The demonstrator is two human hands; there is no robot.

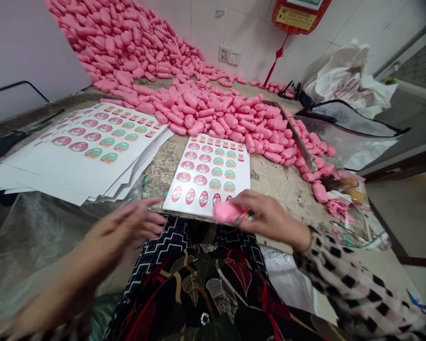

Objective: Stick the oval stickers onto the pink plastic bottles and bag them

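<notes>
My right hand [270,218] is shut on a pink soap bar [227,212] just over the bottom edge of a white sticker sheet [206,175]. A small coloured item shows at its fingertips, too small to name. The sheet lies on a worn, stained tabletop [270,182] and carries rows of round and oval pink and green labels. My left hand [128,225] is blurred, with its fingers spread, close to the sheet's lower left corner and holding nothing. Left of it lies a stack of label sheets [88,154]. Loose pink soap bars [213,113] are heaped beyond the sheet.
A larger soap heap [120,42] climbs the far wall beside a double wall socket [229,55]. A metal strip [298,137] runs through the bars. White plastic bags [348,80] and a clear black-edged bag [351,132] sit at right; clear plastic [31,246] hangs at left.
</notes>
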